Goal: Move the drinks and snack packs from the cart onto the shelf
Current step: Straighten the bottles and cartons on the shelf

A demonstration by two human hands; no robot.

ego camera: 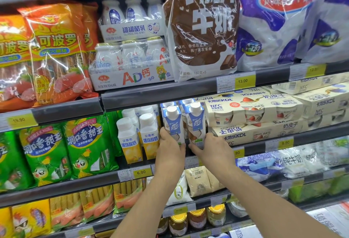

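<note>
Each hand grips one carton: left hand (pixel 171 148) the left carton (pixel 172 124), right hand (pixel 211 146) the right carton (pixel 196 124). Best slide both back level, upright, onto the shelf (pixel 170 159).

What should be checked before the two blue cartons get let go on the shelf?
1. Left hand grips the left blue carton: ok.
2. Right hand grips the right blue carton: ok.
3. Both cartons upright, caps on top: ok.
4. Carton bottoms resting flat on the shelf: cannot tell, the hands hide them.
5. Cartons fit between the yellow bottles and the yogurt packs: ok.
6. Room left behind them: cannot tell.
</note>
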